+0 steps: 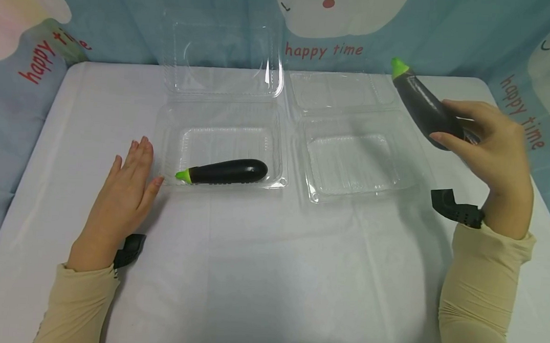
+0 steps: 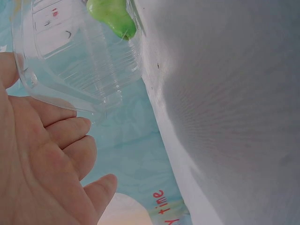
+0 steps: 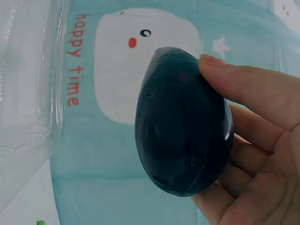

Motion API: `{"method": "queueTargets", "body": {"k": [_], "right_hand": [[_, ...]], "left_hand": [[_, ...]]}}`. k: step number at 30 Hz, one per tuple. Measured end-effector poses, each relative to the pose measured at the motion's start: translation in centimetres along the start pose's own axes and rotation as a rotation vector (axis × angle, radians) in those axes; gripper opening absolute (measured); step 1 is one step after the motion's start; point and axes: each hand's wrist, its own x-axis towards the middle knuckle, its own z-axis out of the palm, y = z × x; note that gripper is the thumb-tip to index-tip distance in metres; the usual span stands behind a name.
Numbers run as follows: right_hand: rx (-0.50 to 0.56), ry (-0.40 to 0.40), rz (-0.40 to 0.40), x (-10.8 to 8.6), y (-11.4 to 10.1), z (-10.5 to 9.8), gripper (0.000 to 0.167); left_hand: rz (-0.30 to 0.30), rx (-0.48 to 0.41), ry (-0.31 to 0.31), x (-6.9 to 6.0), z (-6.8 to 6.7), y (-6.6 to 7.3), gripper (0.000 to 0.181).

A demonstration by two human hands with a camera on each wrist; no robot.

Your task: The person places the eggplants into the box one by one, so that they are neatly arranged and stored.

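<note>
**My right hand (image 1: 493,142) holds up a dark eggplant (image 1: 425,107)**

My fingers curl around its fat end, by the table's (image 1: 270,289) far right corner. The green tip points to the far edge. My left hand (image 1: 122,193) has straight fingers, nothing in them, just beside the left clear box (image 1: 225,141). Another eggplant (image 1: 229,171) lies along that box's front edge. Wide white room spreads between my arms.

The person wears beige sleeves (image 1: 479,283), wrinkled along the right forearm, with broad, loose cuffs (image 1: 88,281); a black, angular bracket (image 1: 129,250) sits at each wrist.
</note>
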Motion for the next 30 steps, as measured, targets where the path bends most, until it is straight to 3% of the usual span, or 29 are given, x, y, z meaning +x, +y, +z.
{"method": "queueTargets", "body": {"k": [13, 20, 30], "right_hand": [[-0.006, -0.013, -0.066, 0.0, -1.1, 0.3, 0.052], [0.04, -0.025, -0.115, -0.1, -1.7, 0.5, 0.049], [-0.022, -0.042, -0.167, 0.0, -2.4, 0.6, 0.057]], "left_hand": [[-0.005, -0.007, 0.001, 0.0, 0.1, 0.0, 0.061], [-0.012, -0.005, -0.007, 0.0, 0.0, 0.0, 0.061], [-0.012, -0.006, -0.005, 0.1, 0.1, -0.1, 0.062]]}}
